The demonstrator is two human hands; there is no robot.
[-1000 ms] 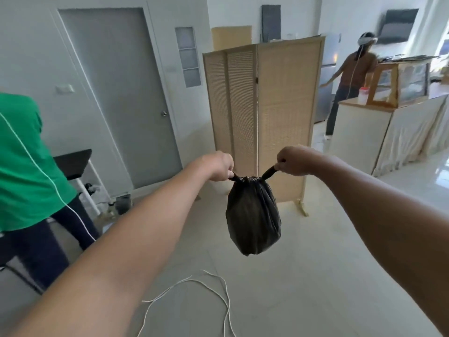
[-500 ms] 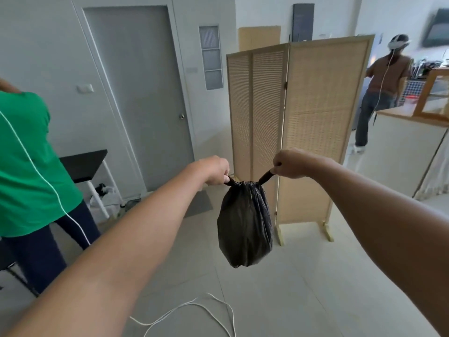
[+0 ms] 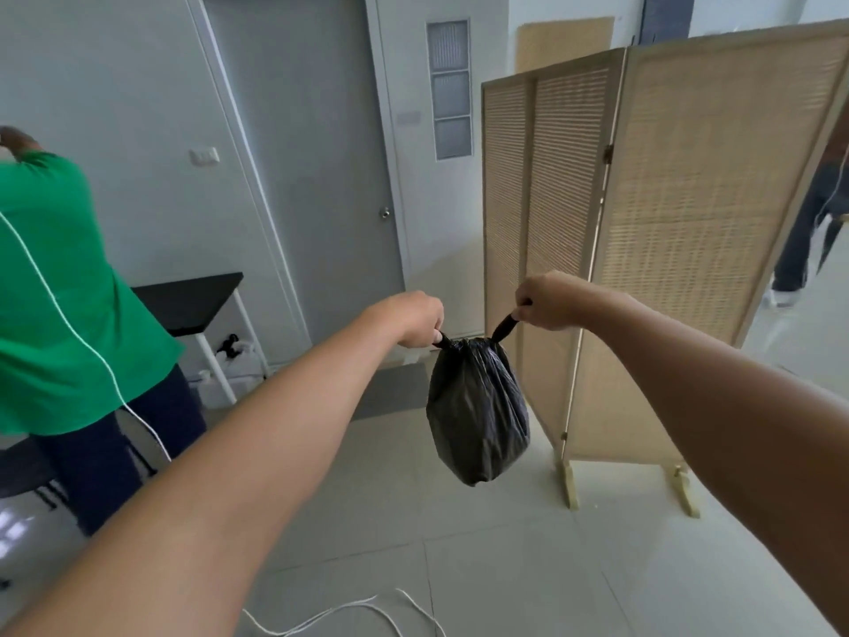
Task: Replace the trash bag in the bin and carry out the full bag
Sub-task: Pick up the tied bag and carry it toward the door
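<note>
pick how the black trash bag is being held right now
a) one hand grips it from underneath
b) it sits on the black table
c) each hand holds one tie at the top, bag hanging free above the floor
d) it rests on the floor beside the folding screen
c: the left hand and the right hand each have a grip on one tie, and the black trash bag hangs between them, clear of the floor.

A gray door is shut in the white wall. Beside it is a thin window with 3 panes. A tan folding screen stands on the pale tile floor. A small black table is by the wall.
</note>
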